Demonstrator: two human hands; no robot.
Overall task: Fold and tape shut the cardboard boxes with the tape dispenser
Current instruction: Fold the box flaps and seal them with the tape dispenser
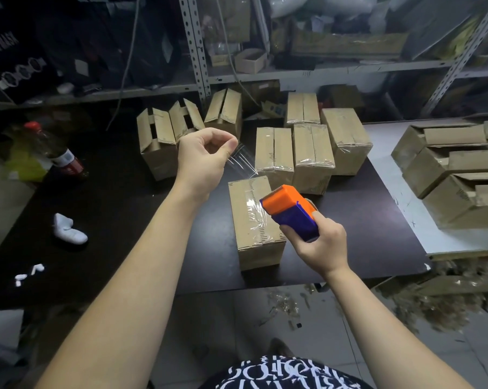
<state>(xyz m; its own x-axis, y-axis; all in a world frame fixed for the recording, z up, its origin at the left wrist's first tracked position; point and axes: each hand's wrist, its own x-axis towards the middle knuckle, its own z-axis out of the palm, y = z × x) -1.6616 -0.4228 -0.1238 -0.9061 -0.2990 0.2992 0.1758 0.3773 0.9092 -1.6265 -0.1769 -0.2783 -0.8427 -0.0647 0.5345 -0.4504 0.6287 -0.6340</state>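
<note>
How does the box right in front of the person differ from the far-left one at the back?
The near box has flaps shut flat; the far-left box has flaps gaping apart. The near box wears clear tape along its seam; the far-left box's seam has none. Both are plain brown cardboard.

I see dispenser (290,211) in R hand (318,242): orange top, blue body. Box (254,220) btwn hands: tan cardboard w/ dark dashed print. Tape strip (241,160) at L hand (203,155): clear, glossy. Table (363,220) under hands: black. Bottle (60,153) left of L hand: red cap. Shirt (287,372) below: black w/ white lettering.
</note>
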